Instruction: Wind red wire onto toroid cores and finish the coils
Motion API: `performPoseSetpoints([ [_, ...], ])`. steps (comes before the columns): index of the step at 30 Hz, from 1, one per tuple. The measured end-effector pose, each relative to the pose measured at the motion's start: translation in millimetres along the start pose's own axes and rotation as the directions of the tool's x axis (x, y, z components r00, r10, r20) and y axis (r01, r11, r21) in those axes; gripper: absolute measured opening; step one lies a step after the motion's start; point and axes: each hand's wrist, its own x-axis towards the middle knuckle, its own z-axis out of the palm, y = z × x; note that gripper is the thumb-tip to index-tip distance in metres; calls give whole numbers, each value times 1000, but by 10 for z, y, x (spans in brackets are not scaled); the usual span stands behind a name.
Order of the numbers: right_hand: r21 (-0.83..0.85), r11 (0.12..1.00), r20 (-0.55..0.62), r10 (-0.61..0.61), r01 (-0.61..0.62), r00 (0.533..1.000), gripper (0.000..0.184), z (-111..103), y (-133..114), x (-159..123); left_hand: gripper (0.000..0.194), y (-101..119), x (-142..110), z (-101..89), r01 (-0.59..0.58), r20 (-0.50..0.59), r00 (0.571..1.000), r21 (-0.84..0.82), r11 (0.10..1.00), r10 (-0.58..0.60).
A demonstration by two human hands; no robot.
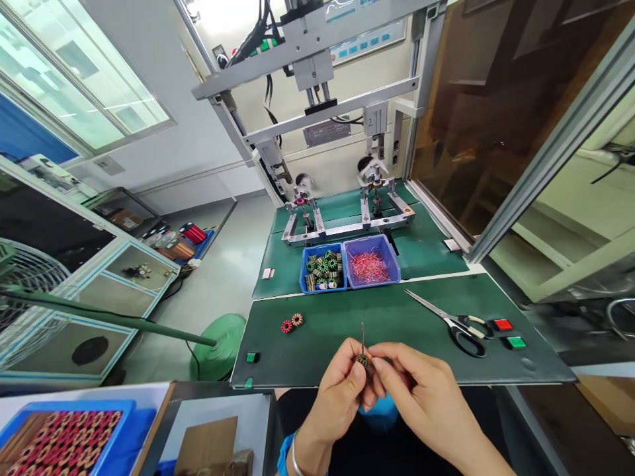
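Green matte table; pale wall. Both hands' grips, left and right: pinching small ringed green-and-dark core.

**Lone "2" readable on the machine**

A black figure "2" stands on the upright, light grey metal block beneath the crossbar, at the right of the machine's frame. The dark grey rectangular metal plate to its left carries small lettering, too tiny to read. Behind the upper frame, the white panel with a row of blue rectangles bears marks too small to make out, as does the white sheet with blue lines above it.
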Motion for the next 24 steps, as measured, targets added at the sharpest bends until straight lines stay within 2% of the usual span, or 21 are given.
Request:
performPoseSetpoints([
  [3, 44, 999, 10, -7, 7, 1000, 17, 25, 20, -9, 35, -34, 3, 0, 9, -21, 1000, 47, 999, -8],
  [6, 19, 1000, 14, 8, -9, 1000, 20, 16, 29, -34, 37, -46, 14, 3, 29, -68, 997, 73, 997, -24],
  [11, 27, 992, -97, 125, -123, 987, 28, -57, 33, -79, 37, -11, 21, 1, 48, -180, 983, 81, 996, -33],
  [13, 40, 984, -134, 179, -175, 975, 29, -74, 41, -79, 39, 12, 4, 4, 43, -181, 983, 143, 989, -17],
  [16, 17, 977, -59, 214, -213, 975, 26, -48, 59, -63, 41, 39, -38, 24, 20, -156, 987, 341, 940, 36],
  [19, 15, 973, 11, 230, -230, 973, 26, 20, 83, -53, 36, 50, -78, 50, -12, -153, 981, 556, 831, 117],
  [21, 33, 969, -8, 246, -246, 969, 27, 57, 95, -49, 32, 47, -95, 58, -10, -154, 979, 628, 778, 137],
  [24, 97, 955, 44, 279, -282, 959, 30, 71, 89, -35, 31, 23, -102, 55, 8, -159, 980, 639, 769, 121],
])
